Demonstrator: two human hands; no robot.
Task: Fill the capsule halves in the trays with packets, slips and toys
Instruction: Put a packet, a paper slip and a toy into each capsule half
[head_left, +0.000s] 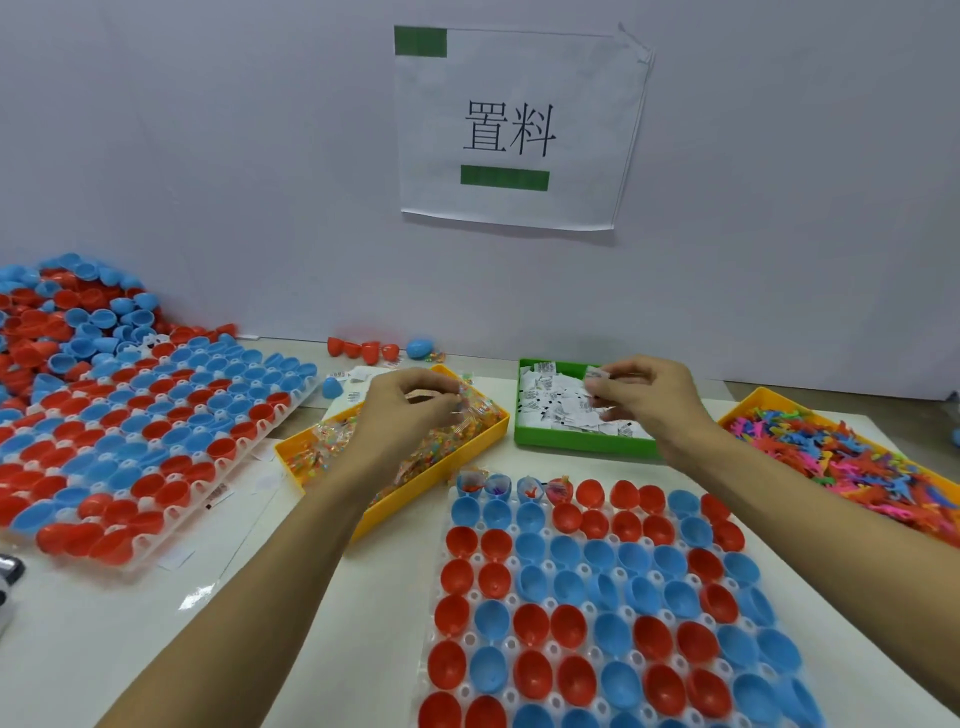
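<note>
A clear tray (524, 636) of red and blue capsule halves lies in front of me; a few halves in its far left row hold packets and toys. My left hand (410, 405) hovers over the yellow bin (387, 519) of clear packets and pinches a packet (457, 410). My right hand (644, 397) is above the green bin (582, 444) of white paper slips, pinching a slip (595, 375) at its fingertips. A second yellow bin (758, 402) at the right holds colourful plastic toys.
A second tray (171, 525) of red and blue halves lies at the left, with a loose pile of halves (67, 306) behind it. A few loose capsule pieces (374, 349) sit by the wall. A paper sign (514, 130) hangs on the wall.
</note>
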